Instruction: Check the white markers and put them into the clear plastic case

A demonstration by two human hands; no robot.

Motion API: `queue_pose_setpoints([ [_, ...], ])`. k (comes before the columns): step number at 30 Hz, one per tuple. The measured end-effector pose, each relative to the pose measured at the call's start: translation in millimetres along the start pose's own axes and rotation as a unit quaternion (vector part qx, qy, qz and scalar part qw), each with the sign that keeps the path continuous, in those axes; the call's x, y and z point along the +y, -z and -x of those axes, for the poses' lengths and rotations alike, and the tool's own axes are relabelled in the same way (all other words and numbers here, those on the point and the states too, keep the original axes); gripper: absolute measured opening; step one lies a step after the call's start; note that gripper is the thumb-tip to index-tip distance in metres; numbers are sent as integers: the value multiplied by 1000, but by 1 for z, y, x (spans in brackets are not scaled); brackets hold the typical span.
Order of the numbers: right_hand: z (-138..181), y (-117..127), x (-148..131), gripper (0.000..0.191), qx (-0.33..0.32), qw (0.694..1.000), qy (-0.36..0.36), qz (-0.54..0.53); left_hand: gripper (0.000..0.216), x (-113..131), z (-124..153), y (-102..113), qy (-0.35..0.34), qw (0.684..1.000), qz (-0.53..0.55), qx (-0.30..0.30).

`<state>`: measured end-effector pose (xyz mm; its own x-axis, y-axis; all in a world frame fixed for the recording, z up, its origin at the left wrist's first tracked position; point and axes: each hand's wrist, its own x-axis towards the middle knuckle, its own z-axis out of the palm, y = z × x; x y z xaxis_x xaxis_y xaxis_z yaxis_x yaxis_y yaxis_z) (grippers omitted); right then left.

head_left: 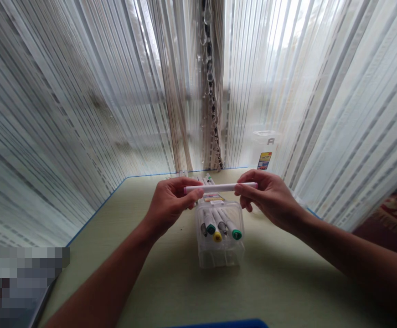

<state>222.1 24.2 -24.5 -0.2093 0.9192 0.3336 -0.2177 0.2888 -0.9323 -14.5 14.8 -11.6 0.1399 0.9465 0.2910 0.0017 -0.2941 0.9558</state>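
Observation:
A white marker (pixel 219 187) with pink ends lies level between my two hands, held in the air over the table. My left hand (pixel 172 200) pinches its left end between thumb and fingers. At the other end, my right hand (pixel 266 196) grips it the same way. Just below and behind it lies a clear plastic case (pixel 220 257) with several markers inside; their visible ends are green and yellow, such as the yellow-ended marker (pixel 217 236). More white markers (pixel 209 179) show behind the held one, partly hidden.
The pale green table (pixel 164 282) has a blue edge. A clear container (pixel 265 146) with a yellow label stands at the back right. String curtains (pixel 92 91) hang behind the table. A blue object (pixel 225 324) shows at the bottom edge, and a blurred patch covers the lower left.

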Motion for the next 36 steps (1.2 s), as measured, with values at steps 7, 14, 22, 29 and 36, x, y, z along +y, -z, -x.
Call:
queue_pose_setpoints([
  [7,1,2,2,30,6,1000,8,3,28,-3,-2,4,12,999,42,0],
  [14,1,2,1,27,4,1000,17,-8,26,0,-2,5,23,996,86,-22],
  [22,1,-1,-6,23,14,998,-5,-53,26,-1,-2,7,34,988,141,-46],
  [29,1,0,-5,25,15,996,-9,-87,27,-6,-4,8,18,987,152,-49],
  [36,2,0,3,20,-9,1000,19,-8,19,-4,-2,3,12,1000,20,-14],
])
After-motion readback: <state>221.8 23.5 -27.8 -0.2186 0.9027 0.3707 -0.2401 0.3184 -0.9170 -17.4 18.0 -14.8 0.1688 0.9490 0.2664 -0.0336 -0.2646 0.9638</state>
